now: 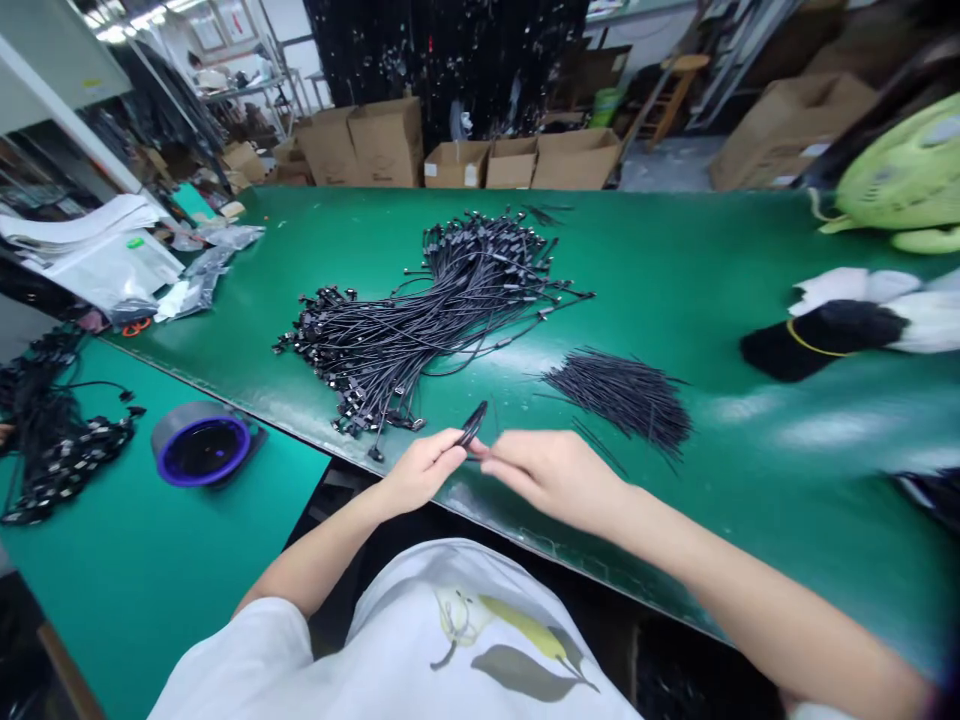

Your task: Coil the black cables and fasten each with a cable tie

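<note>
Green bench (720, 300), left hand (422, 470) and right hand (553, 476), each grip closed on black cable (472, 424).

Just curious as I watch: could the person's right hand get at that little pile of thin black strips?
Probably yes. The right hand is close beside the strips, with only bare green table between, though its fingertips are on a small black piece now.

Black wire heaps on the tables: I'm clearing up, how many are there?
3: the big cable bundle at centre, the thin ties right of it, a cable heap on the lower left table. More may lie hidden at the right edge.
</note>
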The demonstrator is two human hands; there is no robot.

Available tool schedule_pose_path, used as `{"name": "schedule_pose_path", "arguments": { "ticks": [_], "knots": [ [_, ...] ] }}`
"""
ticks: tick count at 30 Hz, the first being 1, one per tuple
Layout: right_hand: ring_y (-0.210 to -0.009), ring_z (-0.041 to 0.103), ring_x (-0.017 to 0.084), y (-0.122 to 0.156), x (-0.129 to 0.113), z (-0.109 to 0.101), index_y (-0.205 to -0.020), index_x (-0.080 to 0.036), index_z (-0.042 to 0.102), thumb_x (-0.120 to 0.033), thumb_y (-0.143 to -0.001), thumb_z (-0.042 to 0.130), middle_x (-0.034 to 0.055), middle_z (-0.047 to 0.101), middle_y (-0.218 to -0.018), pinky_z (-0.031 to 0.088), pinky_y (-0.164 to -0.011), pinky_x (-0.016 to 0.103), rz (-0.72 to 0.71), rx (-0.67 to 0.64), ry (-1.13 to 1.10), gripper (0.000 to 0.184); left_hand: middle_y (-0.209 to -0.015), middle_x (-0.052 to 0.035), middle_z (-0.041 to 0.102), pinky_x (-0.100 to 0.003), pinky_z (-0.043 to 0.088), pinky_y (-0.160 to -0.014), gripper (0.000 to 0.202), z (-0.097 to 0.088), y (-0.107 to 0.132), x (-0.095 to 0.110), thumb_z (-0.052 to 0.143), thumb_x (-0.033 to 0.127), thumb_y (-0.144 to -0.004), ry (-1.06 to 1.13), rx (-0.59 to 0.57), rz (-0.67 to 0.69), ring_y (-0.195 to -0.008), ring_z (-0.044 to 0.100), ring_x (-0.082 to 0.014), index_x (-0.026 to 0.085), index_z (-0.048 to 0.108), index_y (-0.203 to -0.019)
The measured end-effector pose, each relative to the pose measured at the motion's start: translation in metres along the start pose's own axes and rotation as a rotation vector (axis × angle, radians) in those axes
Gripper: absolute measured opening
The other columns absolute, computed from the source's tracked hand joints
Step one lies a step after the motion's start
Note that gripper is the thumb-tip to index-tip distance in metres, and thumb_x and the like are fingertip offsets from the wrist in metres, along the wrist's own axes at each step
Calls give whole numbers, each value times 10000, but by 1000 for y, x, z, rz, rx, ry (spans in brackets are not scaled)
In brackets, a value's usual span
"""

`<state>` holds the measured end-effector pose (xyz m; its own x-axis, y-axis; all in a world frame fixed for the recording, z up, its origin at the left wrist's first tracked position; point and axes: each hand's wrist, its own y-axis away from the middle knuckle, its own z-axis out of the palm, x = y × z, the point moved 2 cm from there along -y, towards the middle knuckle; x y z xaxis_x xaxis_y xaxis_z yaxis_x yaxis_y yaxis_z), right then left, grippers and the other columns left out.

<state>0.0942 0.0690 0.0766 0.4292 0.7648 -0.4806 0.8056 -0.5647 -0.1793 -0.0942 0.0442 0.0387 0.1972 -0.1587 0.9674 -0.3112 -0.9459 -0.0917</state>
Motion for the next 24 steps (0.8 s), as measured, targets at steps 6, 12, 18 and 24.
{"name": "schedule_pose_path", "arguments": {
  "ticks": [6,12,18,24],
  "knots": [
    [-803,555,167,-23,40,17,-958,-211,614,-459,-764,725,36,603,-895,445,-712,286,344,563,-589,334,-624,32,514,-290,461,-726,300,9,-7,-7,506,467,-933,288,146,-79,-619,522,-128,176,581,-939],
    [-428,208,59,-27,35,54,-711,-197,522,-549,-861,554,-81,277,-541,190,-388,205,528,577,-1189,384,-664,-23,540,-354,468,-815,555,37,-8,-21,436,715,-852,544,84,-284,-755,609,-195,179,511,-728],
    [-482,427,52,-17,3,69,-941,-227,557,-549,-803,638,27,597,-970,333,-353,189,529,530,-1316,359,-641,28,453,-315,443,-686,521,52,7,-37,383,714,-870,340,85,-297,-632,505,-147,203,438,-784],
    [-473,448,77,-18,-5,80,-955,-259,452,-463,-820,663,-61,536,-681,310,-347,151,565,616,-1494,323,-815,-40,576,-355,453,-812,307,50,14,-37,501,478,-902,30,-158,-263,-821,553,-200,177,560,-890]
  ]
}}
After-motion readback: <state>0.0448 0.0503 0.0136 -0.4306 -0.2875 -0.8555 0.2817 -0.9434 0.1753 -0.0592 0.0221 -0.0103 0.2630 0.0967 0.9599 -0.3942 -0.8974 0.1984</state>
